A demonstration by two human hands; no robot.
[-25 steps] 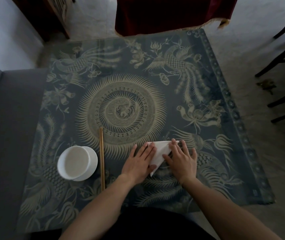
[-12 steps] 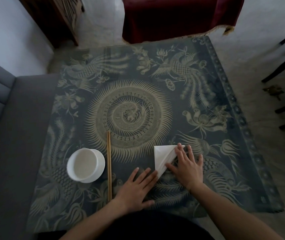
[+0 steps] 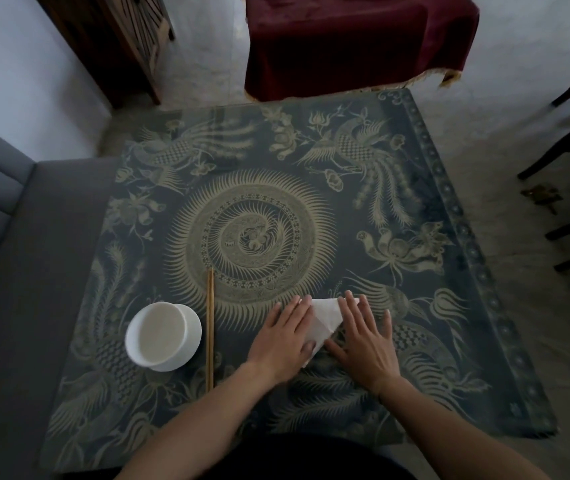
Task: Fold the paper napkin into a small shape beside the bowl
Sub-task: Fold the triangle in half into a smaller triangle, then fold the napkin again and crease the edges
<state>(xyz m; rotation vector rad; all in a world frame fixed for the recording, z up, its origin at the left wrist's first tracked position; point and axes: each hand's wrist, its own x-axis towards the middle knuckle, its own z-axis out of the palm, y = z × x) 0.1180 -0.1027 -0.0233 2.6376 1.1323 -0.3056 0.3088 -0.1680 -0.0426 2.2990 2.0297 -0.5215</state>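
One white bowl (image 3: 163,337), inside bare, napkin (image 3: 325,320) apart

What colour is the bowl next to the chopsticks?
White. The bowl shows clearly in the head view, left of the chopsticks.

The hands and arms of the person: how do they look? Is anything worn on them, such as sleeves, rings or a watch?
The left hand and right hand are bare, without gloves. No ring, watch or bracelet can be seen on the fingers or wrists. Both forearms are uncovered as far as the picture shows them; no sleeve is in view. Fingernails look short and unpainted, though the light is dim.
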